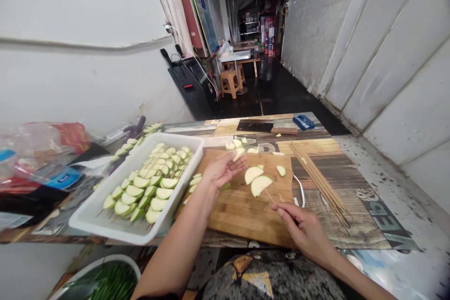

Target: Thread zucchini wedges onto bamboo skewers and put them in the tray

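My right hand [305,228] pinches the lower end of a thin wooden skewer [270,197]. Two pale half-round zucchini slices [261,185] with green skin are threaded on it, above the wooden cutting board [242,215]. The skewer's tip points toward my left hand [222,171], whose palm is turned up and whose fingers are curled. At those fingertips is another zucchini slice [239,153], partly overlapping the fingers. Several loose slices lie along the board's far edge, and one small slice [281,170] rests on its right part.
A white tray [82,218] of skewered slices stands left of the board. Bare skewers [321,185] lie at the right. Behind the board are a cleaver [255,125] and a blue box [304,122]. Plastic packages [52,159] crowd the left; below is a bowl of greens [114,281].
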A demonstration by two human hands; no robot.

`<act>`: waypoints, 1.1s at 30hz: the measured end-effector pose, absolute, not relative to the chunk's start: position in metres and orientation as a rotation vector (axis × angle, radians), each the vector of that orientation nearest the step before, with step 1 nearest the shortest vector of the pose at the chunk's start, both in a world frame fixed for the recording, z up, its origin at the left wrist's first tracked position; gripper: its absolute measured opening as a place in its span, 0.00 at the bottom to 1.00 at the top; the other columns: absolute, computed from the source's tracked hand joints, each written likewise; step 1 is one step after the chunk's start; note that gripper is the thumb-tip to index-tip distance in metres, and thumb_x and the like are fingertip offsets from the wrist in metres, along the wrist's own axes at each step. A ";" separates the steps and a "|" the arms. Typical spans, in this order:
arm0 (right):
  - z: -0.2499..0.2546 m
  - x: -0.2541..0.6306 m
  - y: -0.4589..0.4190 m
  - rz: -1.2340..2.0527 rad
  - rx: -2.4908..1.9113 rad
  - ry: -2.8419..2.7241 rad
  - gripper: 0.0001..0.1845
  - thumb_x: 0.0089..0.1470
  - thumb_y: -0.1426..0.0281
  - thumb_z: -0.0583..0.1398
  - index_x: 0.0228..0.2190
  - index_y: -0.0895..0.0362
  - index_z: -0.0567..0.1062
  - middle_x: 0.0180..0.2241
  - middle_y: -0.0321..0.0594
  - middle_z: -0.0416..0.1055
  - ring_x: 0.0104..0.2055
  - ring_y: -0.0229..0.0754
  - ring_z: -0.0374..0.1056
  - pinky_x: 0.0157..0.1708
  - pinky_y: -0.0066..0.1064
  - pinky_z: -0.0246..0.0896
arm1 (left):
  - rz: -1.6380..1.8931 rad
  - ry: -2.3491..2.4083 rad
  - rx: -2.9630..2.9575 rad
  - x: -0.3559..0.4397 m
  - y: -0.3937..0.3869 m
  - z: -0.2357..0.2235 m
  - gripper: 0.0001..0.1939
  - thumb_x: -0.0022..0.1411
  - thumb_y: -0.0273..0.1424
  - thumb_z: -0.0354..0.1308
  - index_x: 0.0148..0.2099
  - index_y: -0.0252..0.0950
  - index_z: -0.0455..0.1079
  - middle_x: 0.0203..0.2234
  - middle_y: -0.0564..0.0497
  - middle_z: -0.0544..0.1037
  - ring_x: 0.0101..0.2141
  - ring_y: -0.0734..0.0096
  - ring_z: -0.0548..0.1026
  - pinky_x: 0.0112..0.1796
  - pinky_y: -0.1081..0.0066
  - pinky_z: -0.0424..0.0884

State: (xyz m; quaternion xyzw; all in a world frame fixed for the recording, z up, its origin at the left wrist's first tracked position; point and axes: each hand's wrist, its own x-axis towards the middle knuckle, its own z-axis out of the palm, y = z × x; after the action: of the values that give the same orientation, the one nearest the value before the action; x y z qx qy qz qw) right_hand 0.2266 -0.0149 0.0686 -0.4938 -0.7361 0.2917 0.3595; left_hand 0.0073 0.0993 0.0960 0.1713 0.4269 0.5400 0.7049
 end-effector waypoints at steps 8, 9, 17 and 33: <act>0.067 0.226 -0.013 0.765 -1.282 -1.900 0.15 0.57 0.66 0.52 0.37 0.57 0.76 0.36 0.42 0.77 0.36 0.41 0.73 0.35 0.28 0.67 | 1.209 0.984 0.400 0.010 0.099 0.098 0.03 0.57 0.22 0.54 0.36 0.29 0.67 0.30 0.41 0.78 0.32 0.64 0.77 0.37 0.61 0.74; 0.067 0.226 -0.013 0.767 -1.283 -1.901 0.15 0.57 0.66 0.52 0.37 0.57 0.76 0.36 0.42 0.77 0.35 0.41 0.73 0.35 0.27 0.67 | 1.212 0.984 0.405 0.011 0.099 0.097 0.03 0.57 0.22 0.54 0.36 0.29 0.67 0.30 0.42 0.78 0.32 0.64 0.77 0.37 0.61 0.74; 0.065 0.226 -0.013 0.784 -1.279 -1.878 0.15 0.57 0.66 0.52 0.37 0.58 0.76 0.36 0.42 0.77 0.36 0.40 0.73 0.35 0.27 0.67 | 1.211 0.976 0.429 0.011 0.100 0.095 0.04 0.56 0.22 0.55 0.36 0.28 0.68 0.31 0.41 0.78 0.33 0.63 0.77 0.38 0.61 0.74; 0.064 0.228 -0.014 0.764 -1.245 -1.883 0.13 0.57 0.68 0.52 0.37 0.56 0.76 0.36 0.38 0.77 0.36 0.37 0.73 0.36 0.23 0.66 | 1.179 0.997 0.456 0.010 0.100 0.098 0.05 0.57 0.21 0.54 0.36 0.28 0.69 0.30 0.42 0.78 0.31 0.65 0.77 0.37 0.62 0.74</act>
State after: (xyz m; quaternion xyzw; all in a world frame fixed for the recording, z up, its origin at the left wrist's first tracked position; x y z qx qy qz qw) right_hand 0.2275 -0.0137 0.0641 -0.4852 -0.7340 0.2977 0.3704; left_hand 0.0103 0.0998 0.0976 0.2043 0.4463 0.5279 0.6931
